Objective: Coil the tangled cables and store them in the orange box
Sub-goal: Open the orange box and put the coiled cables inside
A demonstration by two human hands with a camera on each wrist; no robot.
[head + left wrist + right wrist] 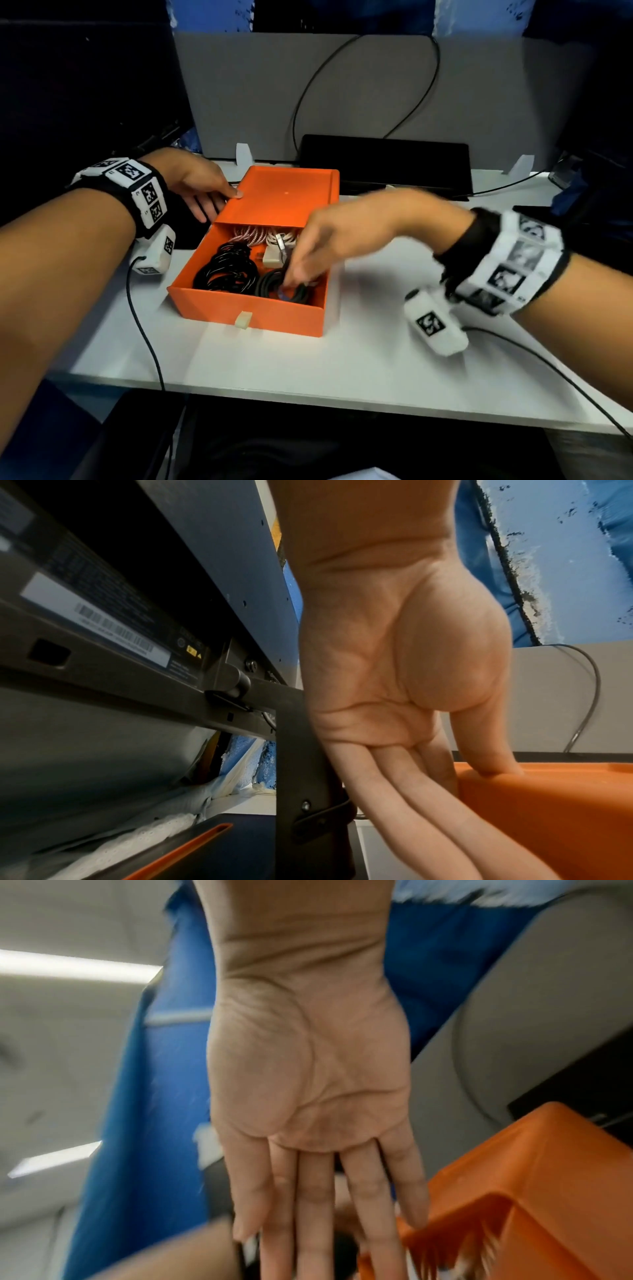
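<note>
My left hand [198, 186] lies flat-fingered against the orange box [250, 308], thumb on its lid, while my right hand's [329, 240] straight fingers reach onto the coiled dark cable [274, 284] inside.

From the head we look forward and down on the orange box [274, 219], near, with both forearms reaching in from either side. Our left wrist view sits low, left of the box, looking along the palm at its side wall. Our right wrist view, blurred, looks along straight fingers from the box's right. All three share the box.
</note>
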